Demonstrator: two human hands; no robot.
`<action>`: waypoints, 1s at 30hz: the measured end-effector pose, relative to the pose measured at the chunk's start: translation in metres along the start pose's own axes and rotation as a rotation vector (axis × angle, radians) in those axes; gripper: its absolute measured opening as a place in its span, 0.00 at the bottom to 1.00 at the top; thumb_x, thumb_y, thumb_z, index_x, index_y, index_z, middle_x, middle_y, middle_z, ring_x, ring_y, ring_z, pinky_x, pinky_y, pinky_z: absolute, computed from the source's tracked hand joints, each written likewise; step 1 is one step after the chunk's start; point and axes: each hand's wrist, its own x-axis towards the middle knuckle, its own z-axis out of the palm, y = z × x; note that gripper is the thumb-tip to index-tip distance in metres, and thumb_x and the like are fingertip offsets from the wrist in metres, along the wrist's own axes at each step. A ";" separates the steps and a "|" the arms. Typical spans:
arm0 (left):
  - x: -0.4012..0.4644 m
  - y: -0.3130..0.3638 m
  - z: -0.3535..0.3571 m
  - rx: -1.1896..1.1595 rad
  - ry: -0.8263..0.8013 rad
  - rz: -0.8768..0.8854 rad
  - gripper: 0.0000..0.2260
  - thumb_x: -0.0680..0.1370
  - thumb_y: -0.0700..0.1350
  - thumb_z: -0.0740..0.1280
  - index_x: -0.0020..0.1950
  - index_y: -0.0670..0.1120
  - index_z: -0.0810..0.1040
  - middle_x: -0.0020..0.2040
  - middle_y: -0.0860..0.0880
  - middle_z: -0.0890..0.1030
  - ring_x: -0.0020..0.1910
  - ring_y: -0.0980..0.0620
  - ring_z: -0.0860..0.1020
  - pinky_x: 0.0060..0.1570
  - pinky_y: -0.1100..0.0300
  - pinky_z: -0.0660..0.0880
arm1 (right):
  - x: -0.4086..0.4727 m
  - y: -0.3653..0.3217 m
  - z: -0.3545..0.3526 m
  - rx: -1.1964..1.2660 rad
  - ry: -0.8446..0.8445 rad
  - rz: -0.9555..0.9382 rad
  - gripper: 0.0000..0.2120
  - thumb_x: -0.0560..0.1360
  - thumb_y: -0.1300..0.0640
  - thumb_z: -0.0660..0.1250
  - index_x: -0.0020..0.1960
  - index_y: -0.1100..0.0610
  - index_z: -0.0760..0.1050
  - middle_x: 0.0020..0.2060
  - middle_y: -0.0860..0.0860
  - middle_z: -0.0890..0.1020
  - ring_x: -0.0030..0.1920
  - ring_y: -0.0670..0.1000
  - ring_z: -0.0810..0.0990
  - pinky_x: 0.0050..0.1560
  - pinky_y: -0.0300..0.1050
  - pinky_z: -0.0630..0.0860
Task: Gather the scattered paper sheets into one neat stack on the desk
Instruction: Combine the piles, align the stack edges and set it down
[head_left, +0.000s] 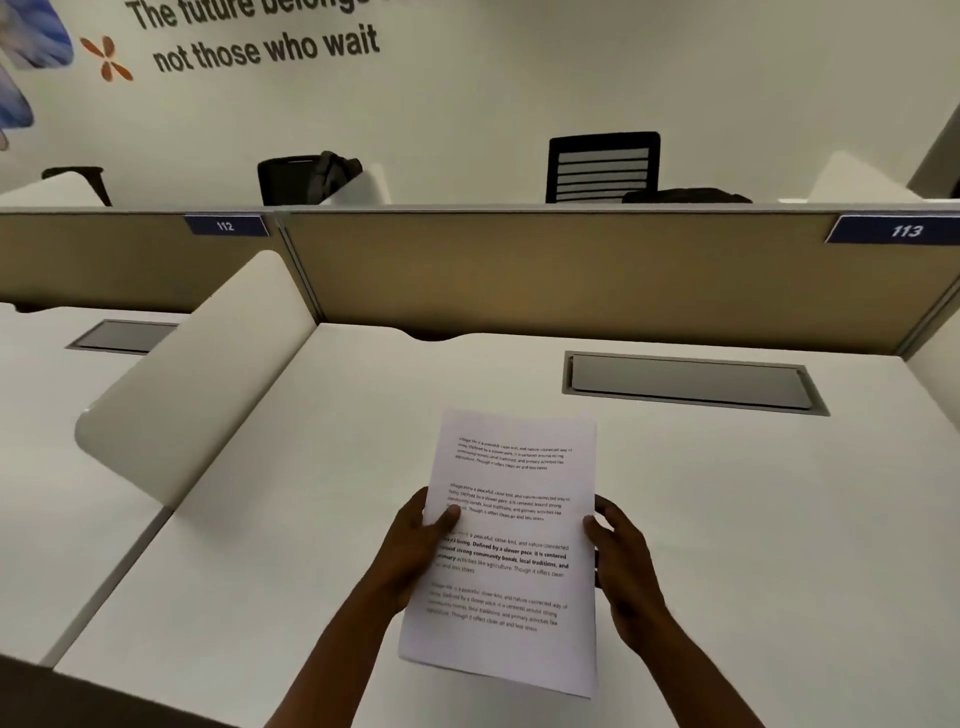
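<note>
A stack of white paper sheets (511, 587) with printed paragraphs is held over the middle of the white desk (727, 519). My left hand (415, 545) grips its left edge, thumb on top of the page. At the right edge my right hand (621, 556) holds the stack, fingers curled around the side. The sheets look aligned; how many there are I cannot tell. No loose sheets lie elsewhere on the desk.
A grey cable hatch (691, 382) is set into the desk behind the paper. A tan partition (545, 270) closes the back. A white curved divider (208, 379) stands on the left. Black chairs (602, 166) are beyond the partition.
</note>
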 end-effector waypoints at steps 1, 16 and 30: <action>0.000 -0.005 0.006 0.035 0.027 0.011 0.13 0.79 0.45 0.69 0.63 0.49 0.76 0.56 0.45 0.85 0.51 0.43 0.85 0.51 0.42 0.82 | 0.000 0.003 -0.005 -0.024 0.010 -0.003 0.12 0.82 0.56 0.59 0.63 0.45 0.75 0.47 0.48 0.87 0.48 0.50 0.86 0.46 0.49 0.81; 0.047 -0.023 0.015 0.365 0.389 -0.019 0.16 0.77 0.41 0.71 0.64 0.47 0.80 0.48 0.47 0.85 0.48 0.51 0.83 0.43 0.64 0.75 | 0.066 0.019 -0.020 -0.212 0.098 0.061 0.08 0.79 0.52 0.64 0.56 0.52 0.79 0.49 0.51 0.84 0.47 0.50 0.83 0.45 0.45 0.78; 0.212 0.003 -0.021 0.515 0.356 0.012 0.18 0.77 0.38 0.70 0.68 0.45 0.78 0.44 0.47 0.84 0.38 0.60 0.79 0.48 0.68 0.73 | 0.204 0.019 0.060 -0.166 0.304 0.218 0.04 0.77 0.51 0.68 0.48 0.49 0.81 0.43 0.53 0.85 0.44 0.55 0.84 0.42 0.52 0.84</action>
